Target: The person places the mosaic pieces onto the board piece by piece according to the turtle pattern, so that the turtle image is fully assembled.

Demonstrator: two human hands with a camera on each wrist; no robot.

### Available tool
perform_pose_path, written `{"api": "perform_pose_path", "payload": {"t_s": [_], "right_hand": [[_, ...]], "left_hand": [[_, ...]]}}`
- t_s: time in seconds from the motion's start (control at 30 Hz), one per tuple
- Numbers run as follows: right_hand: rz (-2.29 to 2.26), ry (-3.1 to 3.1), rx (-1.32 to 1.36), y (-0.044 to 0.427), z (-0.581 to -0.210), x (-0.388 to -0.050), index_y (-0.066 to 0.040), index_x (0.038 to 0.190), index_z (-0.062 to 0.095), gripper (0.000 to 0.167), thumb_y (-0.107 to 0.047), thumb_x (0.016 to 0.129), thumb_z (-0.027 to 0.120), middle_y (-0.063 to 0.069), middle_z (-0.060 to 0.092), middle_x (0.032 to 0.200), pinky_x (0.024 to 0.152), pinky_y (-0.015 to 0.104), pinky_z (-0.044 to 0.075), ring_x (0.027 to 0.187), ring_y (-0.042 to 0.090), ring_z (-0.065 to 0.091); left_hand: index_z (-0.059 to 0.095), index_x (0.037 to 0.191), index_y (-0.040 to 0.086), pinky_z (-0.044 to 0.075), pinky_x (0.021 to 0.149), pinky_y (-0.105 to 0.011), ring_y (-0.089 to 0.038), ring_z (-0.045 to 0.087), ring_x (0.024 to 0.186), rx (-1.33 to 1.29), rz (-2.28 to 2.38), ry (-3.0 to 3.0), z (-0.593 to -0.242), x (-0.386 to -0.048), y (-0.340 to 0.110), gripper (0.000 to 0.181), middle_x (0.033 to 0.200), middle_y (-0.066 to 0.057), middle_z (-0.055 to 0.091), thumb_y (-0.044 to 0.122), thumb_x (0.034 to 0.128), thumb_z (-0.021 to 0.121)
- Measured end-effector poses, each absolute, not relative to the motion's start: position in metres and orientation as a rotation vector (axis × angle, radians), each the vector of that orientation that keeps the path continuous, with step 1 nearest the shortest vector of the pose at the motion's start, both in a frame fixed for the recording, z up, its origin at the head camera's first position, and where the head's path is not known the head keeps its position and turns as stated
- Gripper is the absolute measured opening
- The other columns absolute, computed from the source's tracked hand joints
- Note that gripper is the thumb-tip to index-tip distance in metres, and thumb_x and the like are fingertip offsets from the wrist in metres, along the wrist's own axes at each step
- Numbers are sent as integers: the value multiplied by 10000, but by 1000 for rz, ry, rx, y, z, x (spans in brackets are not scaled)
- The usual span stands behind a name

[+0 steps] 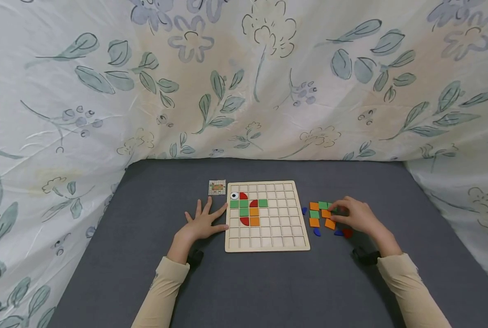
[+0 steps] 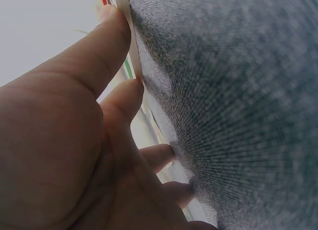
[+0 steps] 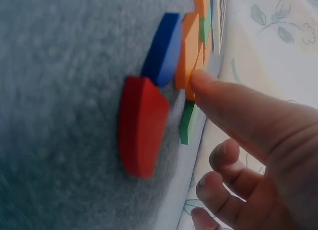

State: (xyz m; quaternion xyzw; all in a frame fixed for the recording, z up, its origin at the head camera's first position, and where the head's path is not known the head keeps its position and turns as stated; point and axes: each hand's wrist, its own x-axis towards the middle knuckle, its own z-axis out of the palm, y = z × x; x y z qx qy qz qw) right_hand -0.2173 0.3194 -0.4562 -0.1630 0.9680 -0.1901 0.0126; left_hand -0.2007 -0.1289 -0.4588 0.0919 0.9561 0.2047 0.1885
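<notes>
A wooden grid board [image 1: 268,246] lies on the table with red, green and orange tiles and an eye tile [image 1: 234,196] in its upper left part. My left hand [image 1: 200,224] is spread flat; its thumb and index finger touch the board's left edge, as the left wrist view also shows. Right of the board, my right hand [image 1: 356,215] reaches into loose tiles, thumb and index finger pinching an orange square tile [image 1: 326,213]. In the right wrist view the thumb touches orange, while the index fingertip is hidden. A red quarter-round tile [image 3: 144,125] and a blue tile [image 3: 164,48] lie nearby.
A small picture card [image 1: 217,187] lies at the board's upper left corner. More orange squares [image 1: 314,222], green squares [image 1: 322,205] and blue curved tiles [image 1: 317,232] lie right of the board. A floral curtain [image 1: 244,114] hangs behind the dark grey table [image 1: 268,291].
</notes>
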Motion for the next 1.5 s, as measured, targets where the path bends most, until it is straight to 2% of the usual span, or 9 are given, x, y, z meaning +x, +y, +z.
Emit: {"api": "perform_pose_path", "payload": {"t_s": [0.37, 0.93, 1.3, 1.5], "right_hand": [[-532, 3019, -585, 325, -459, -219, -145, 1005, 694, 281, -295, 774, 749, -5, 518, 810, 607, 324, 196, 684, 130, 409], [-550, 3052, -588, 321, -452, -217, -128, 974, 705, 260, -288, 775, 754, -2, 526, 801, 642, 336, 208, 688, 147, 439], [-613, 3042, -645, 301, -446, -221, -146, 998, 705, 262, -293, 785, 747, 16, 535, 816, 652, 346, 178, 642, 128, 402], [-671, 3028, -703, 287, -446, -224, -149, 996, 701, 257, -289, 785, 746, 36, 563, 853, 678, 361, 206, 650, 144, 429]], "left_hand": [[216, 1477, 330, -83, 953, -755, -440, -175, 1370, 282, 577, 2691, -457, -201, -128, 720, 1548, -172, -65, 518, 870, 555], [233, 1476, 312, -78, 949, -759, -454, -161, 1368, 297, 598, 2698, -453, -199, -127, 711, 1546, -187, -46, 501, 874, 560], [238, 1478, 295, -63, 950, -763, -463, -145, 1369, 298, 591, 2701, -454, -198, -129, 713, 1545, -198, -36, 496, 875, 561], [244, 1477, 299, -63, 954, -760, -460, -144, 1372, 292, 585, 2705, -454, -198, -128, 708, 1546, -195, -28, 497, 875, 561]]}}
